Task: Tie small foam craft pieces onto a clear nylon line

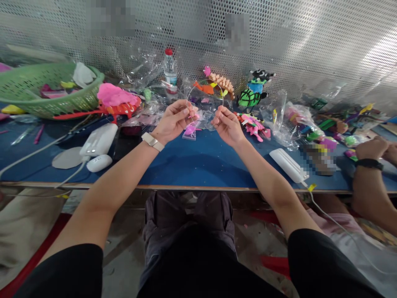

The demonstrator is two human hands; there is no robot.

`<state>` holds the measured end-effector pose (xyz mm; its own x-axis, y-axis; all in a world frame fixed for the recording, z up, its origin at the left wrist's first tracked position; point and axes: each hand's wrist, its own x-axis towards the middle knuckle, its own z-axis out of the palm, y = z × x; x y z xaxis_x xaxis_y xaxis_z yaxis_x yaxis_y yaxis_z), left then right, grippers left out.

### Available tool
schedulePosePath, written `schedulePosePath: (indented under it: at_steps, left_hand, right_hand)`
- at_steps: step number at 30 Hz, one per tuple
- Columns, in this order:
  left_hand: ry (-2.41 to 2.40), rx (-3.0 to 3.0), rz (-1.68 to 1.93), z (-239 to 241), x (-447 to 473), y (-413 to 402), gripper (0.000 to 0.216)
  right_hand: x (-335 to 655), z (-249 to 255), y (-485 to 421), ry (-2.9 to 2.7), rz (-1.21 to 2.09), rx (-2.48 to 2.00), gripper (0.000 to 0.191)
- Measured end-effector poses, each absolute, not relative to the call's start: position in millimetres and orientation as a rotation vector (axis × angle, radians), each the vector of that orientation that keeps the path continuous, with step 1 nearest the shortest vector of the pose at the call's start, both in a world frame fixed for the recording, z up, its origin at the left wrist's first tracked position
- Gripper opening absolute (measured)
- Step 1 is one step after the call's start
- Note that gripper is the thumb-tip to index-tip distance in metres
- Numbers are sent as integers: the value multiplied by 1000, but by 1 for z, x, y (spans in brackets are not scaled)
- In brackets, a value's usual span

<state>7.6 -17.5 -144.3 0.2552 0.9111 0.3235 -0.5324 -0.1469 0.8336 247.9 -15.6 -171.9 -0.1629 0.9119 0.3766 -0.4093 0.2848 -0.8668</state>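
- Thin pale arched strand (222, 92): located between the two hands, apparently held clear of the blue tabletop (201, 169). Whether it is wire or plastic line cannot be determined.
- Left hand (173, 120): thumb and forefinger pinched together on the strand's left end. Whether these fingers also hold a small part cannot be determined.
- Right hand (228, 126): thumb and forefinger pinched at the right end; the exact contact point is too small to read.
- Governing relation: the crown of the arch lies beyond the fingertips, on the side away from the body. The span runs left to right, with one end at each hand. Both hands are about equally near the crown; the fingertips are apart and roughly level.
- Behind the arch: a small orange figure (204, 88) appears through and around the loop. To its left stands a clear plastic bottle with a red cap (170, 71).
- Below the left fingertips: a bright pink piece in clear film (190, 129) lies on the tabletop.
- Beside the right hand: a pile of pink and red soft pieces (254, 127).
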Motion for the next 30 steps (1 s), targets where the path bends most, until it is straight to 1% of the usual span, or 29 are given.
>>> schedulePosePath:
  at_steps: [3, 7, 12, 19, 25, 30]
  left_hand:
    - [435, 1137, 1314, -142, 7, -18, 19]
    - [447, 1124, 1300, -141, 6, -19, 15]
    - [450, 1129, 1300, -142, 7, -19, 13]
    - [445, 1089, 1291, -139, 7, -20, 20]
    - [492, 1060, 1255, -138, 10, -24, 36]
    - [444, 1095, 1237, -137, 12, -27, 34]
  right_hand:
    - [250, -168, -16, -1232, 1250, -605, 34]
    - [253, -164, -17, -1243, 1228, -646, 35]
    - [251, -165, -21, -1279, 1294, -540, 37]
    - [250, -155, -26, -1266, 1245, -716, 29]
    - [251, -158, -23, -1267, 1269, -661, 32]
    - [249, -161, -23, -1220, 1237, -648, 37]
